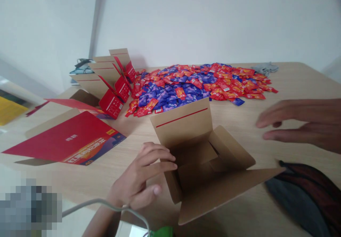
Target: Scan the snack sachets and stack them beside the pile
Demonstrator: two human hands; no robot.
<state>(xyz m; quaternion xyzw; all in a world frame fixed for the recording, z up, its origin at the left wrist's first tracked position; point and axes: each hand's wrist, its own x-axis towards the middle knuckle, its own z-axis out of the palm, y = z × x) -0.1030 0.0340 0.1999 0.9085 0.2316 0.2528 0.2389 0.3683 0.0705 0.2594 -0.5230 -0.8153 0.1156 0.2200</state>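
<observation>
1 open brown cardboard box, upright on the wooden table, flaps outspread, far 1 red-striped.

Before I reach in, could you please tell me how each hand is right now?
Left hand: open, fingers at the cardboard box's left side, thumb spread away.
Right hand: open, slightly blurred, nothing visible in its grip.

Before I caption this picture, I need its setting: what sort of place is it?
Probably an indoor packing area: a heap of small red and blue packets covers part of a wood-toned table, an open cardboard box stands in front, and red cartons with raised flaps stand at the left.
</observation>
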